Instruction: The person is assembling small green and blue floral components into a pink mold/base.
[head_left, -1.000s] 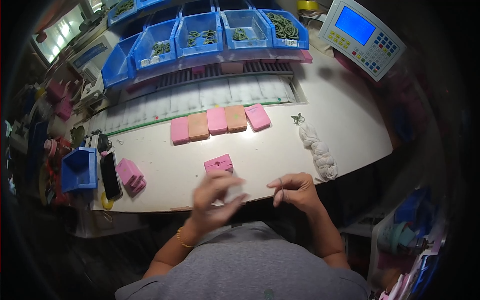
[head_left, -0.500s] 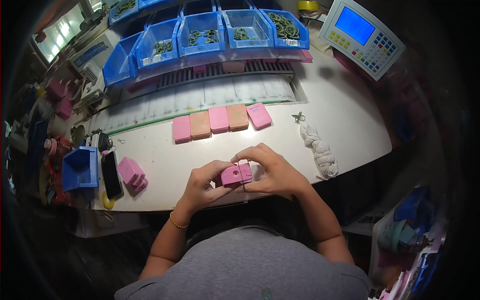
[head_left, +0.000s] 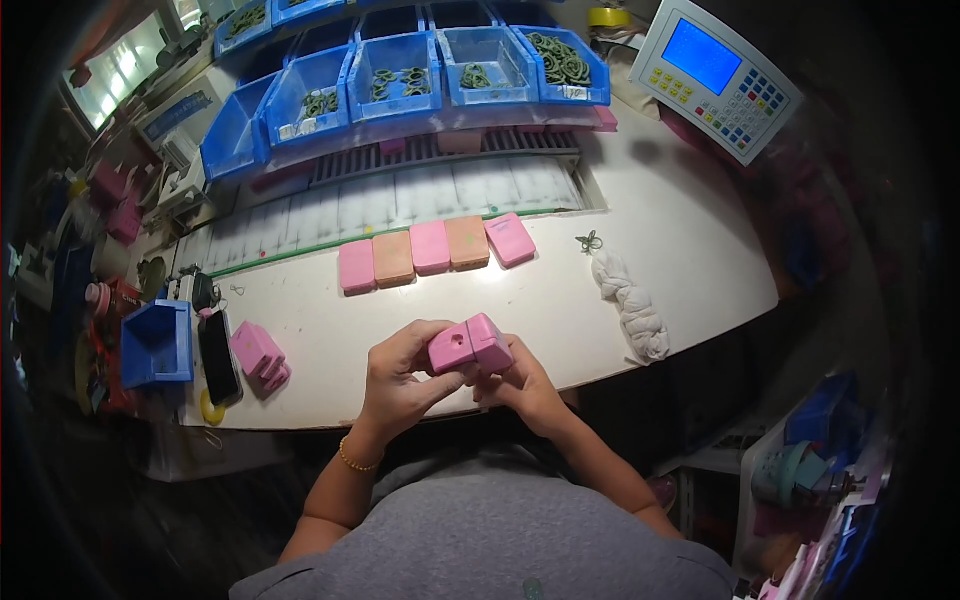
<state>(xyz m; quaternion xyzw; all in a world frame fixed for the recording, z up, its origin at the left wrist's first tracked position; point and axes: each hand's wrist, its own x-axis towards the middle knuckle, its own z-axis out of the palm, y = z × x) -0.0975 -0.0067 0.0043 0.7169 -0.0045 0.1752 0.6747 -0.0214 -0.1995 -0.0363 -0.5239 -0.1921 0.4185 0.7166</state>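
Observation:
A pink rubber mould (head_left: 455, 346), block-shaped with a round hole in its face, is held in front of me above the table's near edge. A thin dark band runs round it near its right end. My left hand (head_left: 400, 374) is closed on the left side, thumb below and fingers behind. At the right end and underside, my right hand (head_left: 527, 385) also grips it; some of its fingers are hidden behind the mould. Beyond my hands lies a row of flat blocks in pink (head_left: 431, 247) and orange (head_left: 394, 259).
Blue bins (head_left: 396, 82) with green ring-shaped pieces line the back. A keypad device with a blue screen (head_left: 703, 57) stands at far right, a twisted white cloth (head_left: 629, 308) nearer. On the left are pink moulds (head_left: 258, 352), a phone (head_left: 219, 358) and a blue bin (head_left: 157, 345).
The band, spread out by my right fingers before, now lies against the mould. My right hand has shifted down to the mould's right end, and the mould is tilted.

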